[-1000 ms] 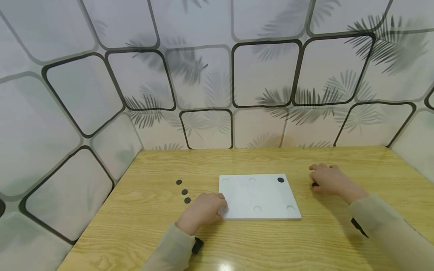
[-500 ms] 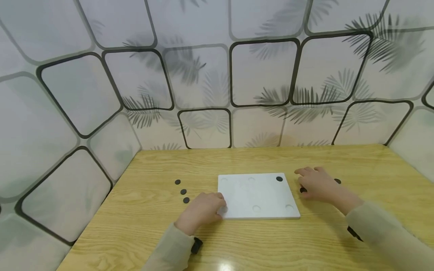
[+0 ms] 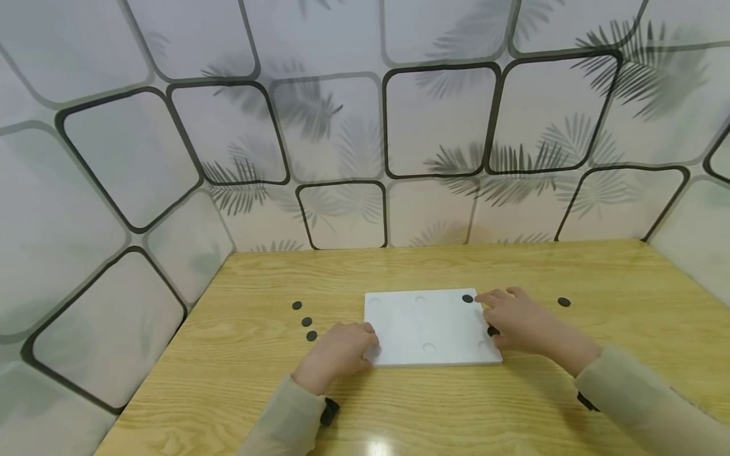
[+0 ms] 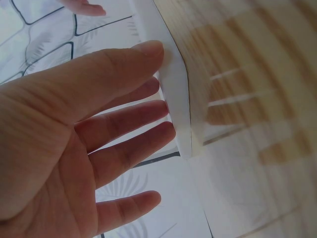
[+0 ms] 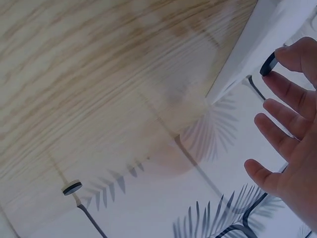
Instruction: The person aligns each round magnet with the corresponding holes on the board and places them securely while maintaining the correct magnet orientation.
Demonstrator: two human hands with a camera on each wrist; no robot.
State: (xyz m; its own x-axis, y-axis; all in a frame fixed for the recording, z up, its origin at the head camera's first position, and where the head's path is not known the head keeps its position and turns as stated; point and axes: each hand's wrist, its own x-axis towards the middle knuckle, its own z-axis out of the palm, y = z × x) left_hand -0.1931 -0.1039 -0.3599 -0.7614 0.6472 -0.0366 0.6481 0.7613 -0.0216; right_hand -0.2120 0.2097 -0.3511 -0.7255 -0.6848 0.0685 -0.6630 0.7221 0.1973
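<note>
A white rectangular board (image 3: 422,326) with shallow round recesses lies flat on the table. One black disc (image 3: 467,298) sits in its far-right recess. At the near-left corner my left hand (image 3: 339,354) holds the board's edge, thumb and several fingertips touching it. My right hand (image 3: 521,322) is over the board's right side. Between its thumb and index finger it pinches another black disc (image 5: 269,64), seen edge-on in the right wrist view; the other fingers are spread and loose. That disc is above the near-right recess (image 3: 485,346).
Three black discs (image 3: 307,322) lie on the wooden table (image 3: 274,380) left of the board. One more disc (image 3: 564,302) lies to the right, behind my right hand. A patterned wall (image 3: 342,158) rises along the table's back edge.
My right hand has moved left from the table to over the board's right edge, carrying the pinched disc. This uncovers the disc on the right. The left hand stays at the board's corner.
</note>
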